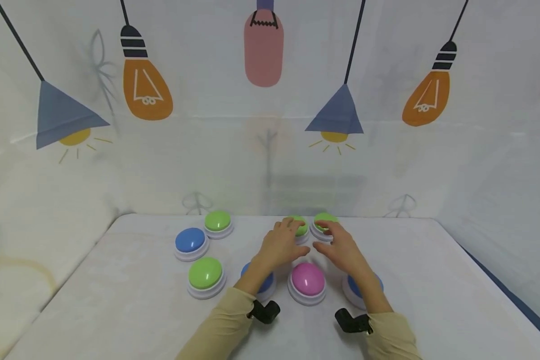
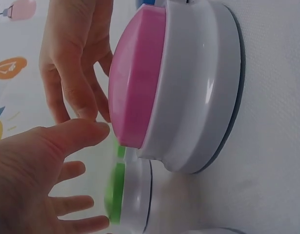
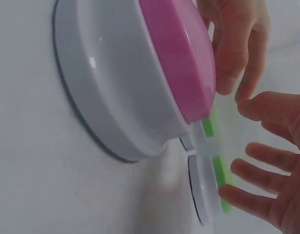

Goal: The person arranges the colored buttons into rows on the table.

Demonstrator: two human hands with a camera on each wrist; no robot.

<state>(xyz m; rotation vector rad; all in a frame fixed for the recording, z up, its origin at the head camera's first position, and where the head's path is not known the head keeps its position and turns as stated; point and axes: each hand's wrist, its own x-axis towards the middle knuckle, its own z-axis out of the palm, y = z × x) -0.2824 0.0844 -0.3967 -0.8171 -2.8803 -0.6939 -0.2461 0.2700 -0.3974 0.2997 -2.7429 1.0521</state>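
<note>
Fingers (image 2: 74,204) of both hands (image 1: 280,243) (image 1: 343,248) spread near green buttons (image 1: 302,230) (image 1: 326,217)

On table (image 1: 117,290), front row left to right: first button (image 1: 205,274), second button (image 1: 268,284), third button (image 1: 308,279), fourth button (image 1: 353,288). Fifth button (image 1: 190,240) behind first, toward left edge. Sixth button (image 1: 217,221) behind fifth, slightly right, near far edge. Seventh button (image 1: 302,231), eighth button (image 1: 326,217) side by side near far edge, behind third. Left hand (image 1: 280,243), right hand (image 1: 342,248) above table.

Head view bright; wrist views dimmer, glint on pink button (image 2: 176,85).
</note>
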